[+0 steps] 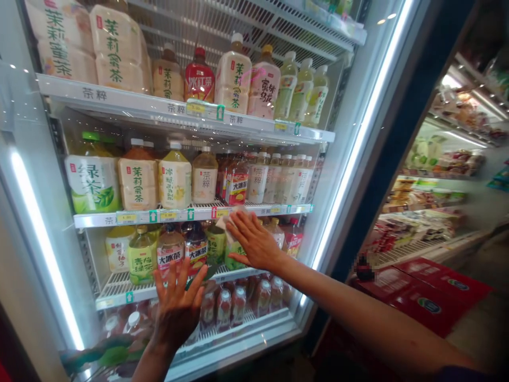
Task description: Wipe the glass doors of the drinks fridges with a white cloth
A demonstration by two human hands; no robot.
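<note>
Cloth (225, 222) mostly hidden under flat, open right hand (254, 243) on fridge glass (278, 331); left hand (177, 307) splayed wide lower on glass; blurred shop shelves (429, 201) right of it

Two white light strips (360, 132) glow upright, with stocked open shelves (431, 204) and red cartons (433, 297) at right.

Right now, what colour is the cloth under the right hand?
White; the cloth lies under the right hand, best seen in the head view.
</note>
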